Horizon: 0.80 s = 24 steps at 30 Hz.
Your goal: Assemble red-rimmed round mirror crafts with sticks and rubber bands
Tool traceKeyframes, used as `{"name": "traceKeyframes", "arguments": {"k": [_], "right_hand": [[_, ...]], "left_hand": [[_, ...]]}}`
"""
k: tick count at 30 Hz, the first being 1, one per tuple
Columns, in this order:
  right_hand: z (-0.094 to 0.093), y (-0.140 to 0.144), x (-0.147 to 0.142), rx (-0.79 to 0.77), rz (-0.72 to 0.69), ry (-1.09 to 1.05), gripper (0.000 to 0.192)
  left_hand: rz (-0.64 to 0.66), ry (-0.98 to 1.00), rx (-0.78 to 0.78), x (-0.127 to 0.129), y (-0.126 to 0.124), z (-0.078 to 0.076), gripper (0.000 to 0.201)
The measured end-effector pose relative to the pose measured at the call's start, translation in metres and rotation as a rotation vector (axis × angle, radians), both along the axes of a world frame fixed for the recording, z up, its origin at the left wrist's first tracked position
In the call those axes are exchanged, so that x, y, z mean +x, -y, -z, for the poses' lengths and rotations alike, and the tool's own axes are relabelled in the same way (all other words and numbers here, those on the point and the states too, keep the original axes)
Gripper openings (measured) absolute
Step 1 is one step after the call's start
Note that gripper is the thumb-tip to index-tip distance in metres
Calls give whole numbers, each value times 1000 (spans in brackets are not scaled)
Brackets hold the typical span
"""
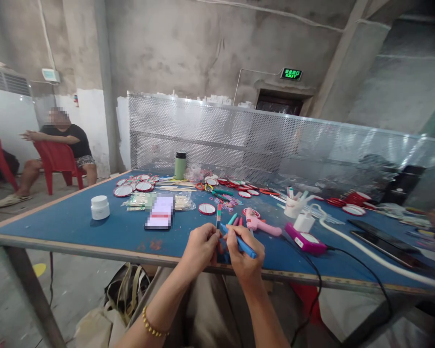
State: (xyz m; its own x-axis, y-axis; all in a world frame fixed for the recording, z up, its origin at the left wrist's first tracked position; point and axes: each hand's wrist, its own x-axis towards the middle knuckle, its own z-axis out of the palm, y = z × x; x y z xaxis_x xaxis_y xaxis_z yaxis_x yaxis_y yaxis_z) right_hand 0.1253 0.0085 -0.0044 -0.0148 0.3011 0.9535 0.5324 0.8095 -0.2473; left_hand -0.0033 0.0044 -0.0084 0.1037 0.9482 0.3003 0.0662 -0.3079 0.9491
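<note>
My left hand (200,247) pinches a thin wooden stick (218,216) painted in red and green bands, held upright over the near edge of the blue table (79,215). A blue marker (239,241) is gripped in my right hand (243,251), its tip touching the stick's lower part. Several other coloured markers (235,220) lie just beyond my hands. A pink glue gun (259,223) rests to their right.
On the table: a white jar (100,207), a phone (160,213), bagged sticks (142,200), round red-rimmed discs (134,185), a green bottle (180,166), a cup of markers (294,204), a magenta device with black cord (306,240). A perforated metal screen (239,140) backs the table. A person sits on a red chair (58,159) at left.
</note>
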Motion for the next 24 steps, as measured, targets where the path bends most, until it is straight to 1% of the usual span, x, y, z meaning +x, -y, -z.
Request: {"name": "traceKeyframes", "arguments": {"k": [5, 16, 20, 24], "right_hand": [[2, 0, 1, -15, -32, 19, 15], [1, 0, 0, -38, -44, 31, 16], [0, 1, 0, -40, -46, 23, 16], [0, 1, 1, -48, -48, 26, 17]], "left_hand": [[-8, -12, 11, 0, 2, -3, 26], [-29, -20, 16, 0, 3, -3, 23], [-39, -26, 13, 0, 3, -4, 27], [-19, 2, 1, 0, 2, -3, 26]]}}
